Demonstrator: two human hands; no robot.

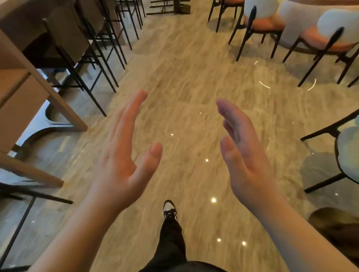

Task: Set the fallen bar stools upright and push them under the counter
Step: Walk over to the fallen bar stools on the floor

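Observation:
Several brown bar stools (65,33) with thin black legs stand upright in a row along the wooden counter (10,12) at the left, their seats tucked under it. Another black stool frame (20,193) shows at the bottom left beside the counter. My left hand (125,154) and my right hand (241,152) are held out over the bare floor, palms facing each other, fingers apart, holding nothing. No stool lies on the floor in view.
Orange-and-white dining chairs (262,20) stand at the top right around a round table. A white chair (351,154) sits at the right edge. My leg and shoe (170,211) step forward on the glossy marble floor (187,75).

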